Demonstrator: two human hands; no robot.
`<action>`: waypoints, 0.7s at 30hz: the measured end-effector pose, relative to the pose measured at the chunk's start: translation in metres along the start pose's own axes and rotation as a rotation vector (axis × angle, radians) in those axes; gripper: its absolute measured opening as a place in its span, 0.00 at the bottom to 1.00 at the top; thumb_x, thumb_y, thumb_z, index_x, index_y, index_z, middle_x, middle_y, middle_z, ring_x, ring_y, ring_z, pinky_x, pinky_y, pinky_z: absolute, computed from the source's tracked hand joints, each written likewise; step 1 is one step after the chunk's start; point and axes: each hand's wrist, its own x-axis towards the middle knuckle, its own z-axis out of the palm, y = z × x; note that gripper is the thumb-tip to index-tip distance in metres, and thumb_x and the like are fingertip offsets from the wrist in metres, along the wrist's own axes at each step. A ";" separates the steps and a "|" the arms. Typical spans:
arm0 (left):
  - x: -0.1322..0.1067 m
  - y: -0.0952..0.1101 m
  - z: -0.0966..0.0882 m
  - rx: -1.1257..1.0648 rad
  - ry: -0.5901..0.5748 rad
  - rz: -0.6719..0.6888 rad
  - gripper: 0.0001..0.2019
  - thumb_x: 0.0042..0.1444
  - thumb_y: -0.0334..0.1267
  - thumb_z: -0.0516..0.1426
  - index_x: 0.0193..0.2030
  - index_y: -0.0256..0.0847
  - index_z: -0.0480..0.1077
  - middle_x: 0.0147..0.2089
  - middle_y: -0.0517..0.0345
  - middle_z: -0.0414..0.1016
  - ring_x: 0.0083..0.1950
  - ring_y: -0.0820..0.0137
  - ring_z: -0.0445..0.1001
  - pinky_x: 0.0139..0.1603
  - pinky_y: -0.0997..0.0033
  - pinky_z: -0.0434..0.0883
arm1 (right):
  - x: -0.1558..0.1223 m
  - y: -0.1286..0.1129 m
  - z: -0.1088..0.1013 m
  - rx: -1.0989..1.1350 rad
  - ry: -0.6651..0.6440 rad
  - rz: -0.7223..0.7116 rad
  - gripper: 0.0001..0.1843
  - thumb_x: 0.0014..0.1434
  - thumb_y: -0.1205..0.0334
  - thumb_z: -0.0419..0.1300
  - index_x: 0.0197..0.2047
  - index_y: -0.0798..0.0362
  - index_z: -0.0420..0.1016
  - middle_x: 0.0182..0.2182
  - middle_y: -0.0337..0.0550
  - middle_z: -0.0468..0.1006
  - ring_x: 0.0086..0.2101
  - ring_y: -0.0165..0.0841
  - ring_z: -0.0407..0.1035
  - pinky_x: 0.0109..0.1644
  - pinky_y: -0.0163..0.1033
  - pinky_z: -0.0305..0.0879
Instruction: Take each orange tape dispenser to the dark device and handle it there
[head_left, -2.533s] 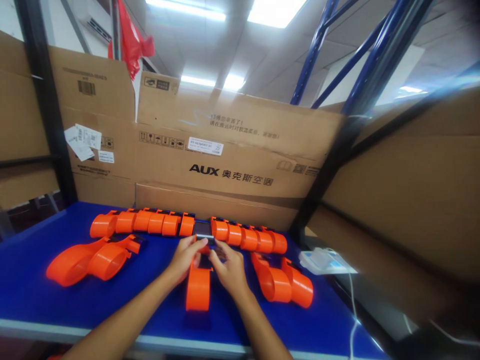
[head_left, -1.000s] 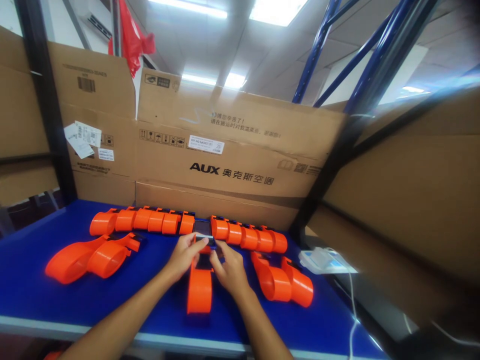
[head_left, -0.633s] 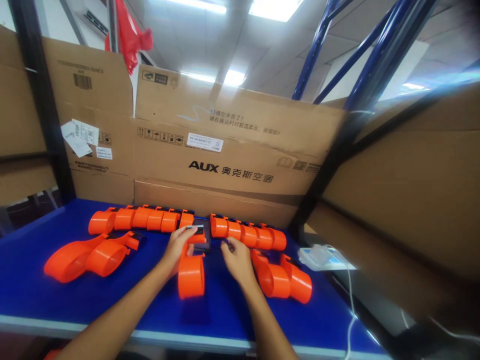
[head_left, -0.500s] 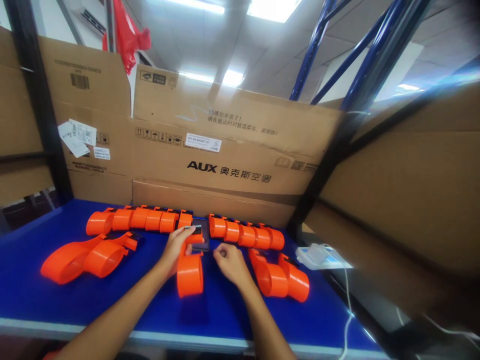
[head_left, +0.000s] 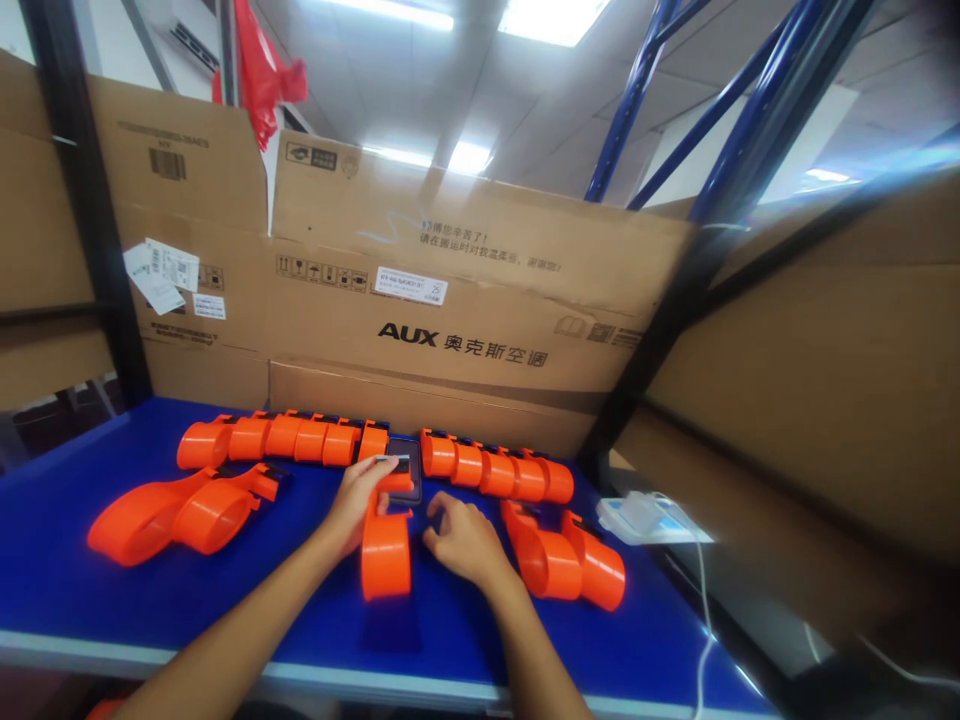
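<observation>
My left hand grips the buckle end of an orange looped strap that stands on the blue table. Just beyond its fingers lies a small dark device with a screen. My right hand rests on the table right of the strap, fingers curled, with nothing visible in it. Behind the hands, two rows of orange straps run left and right of the dark device.
Two larger orange loops lie at the left, two more at the right. A white device with a cable sits at the table's right edge. Cardboard boxes wall in the back and right; a black rack post stands left.
My right hand has let go of the strap's buckle end and drawn back to the right onto the table. My left hand keeps the strap, shifted slightly left and away from me.
</observation>
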 end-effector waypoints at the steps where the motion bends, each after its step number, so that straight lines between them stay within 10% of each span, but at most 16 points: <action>1: 0.000 0.000 0.000 0.001 -0.006 -0.003 0.20 0.45 0.51 0.66 0.36 0.36 0.73 0.26 0.58 0.76 0.13 0.79 0.60 0.14 0.76 0.54 | 0.001 0.000 0.002 -0.011 0.017 0.004 0.11 0.54 0.63 0.62 0.42 0.47 0.74 0.27 0.37 0.77 0.28 0.33 0.69 0.29 0.33 0.49; 8: -0.001 -0.002 0.002 0.043 -0.044 0.026 0.17 0.48 0.51 0.65 0.36 0.38 0.73 0.20 0.66 0.68 0.13 0.79 0.60 0.14 0.77 0.54 | 0.002 -0.003 0.001 0.077 0.281 -0.091 0.11 0.64 0.58 0.54 0.47 0.49 0.73 0.26 0.38 0.76 0.30 0.35 0.73 0.31 0.34 0.61; 14: -0.007 -0.003 0.005 0.125 -0.150 0.036 0.19 0.50 0.51 0.64 0.40 0.38 0.74 0.28 0.61 0.74 0.14 0.81 0.61 0.14 0.78 0.56 | -0.004 -0.019 -0.005 0.251 0.403 -0.503 0.23 0.65 0.60 0.55 0.63 0.47 0.65 0.50 0.48 0.74 0.48 0.37 0.72 0.49 0.39 0.70; 21: -0.001 0.005 -0.001 0.048 -0.137 0.004 0.23 0.49 0.52 0.64 0.46 0.37 0.74 0.24 0.60 0.74 0.13 0.79 0.62 0.13 0.77 0.54 | -0.001 -0.015 -0.006 0.376 0.468 -0.388 0.15 0.66 0.61 0.52 0.53 0.50 0.74 0.44 0.49 0.76 0.42 0.38 0.72 0.48 0.42 0.70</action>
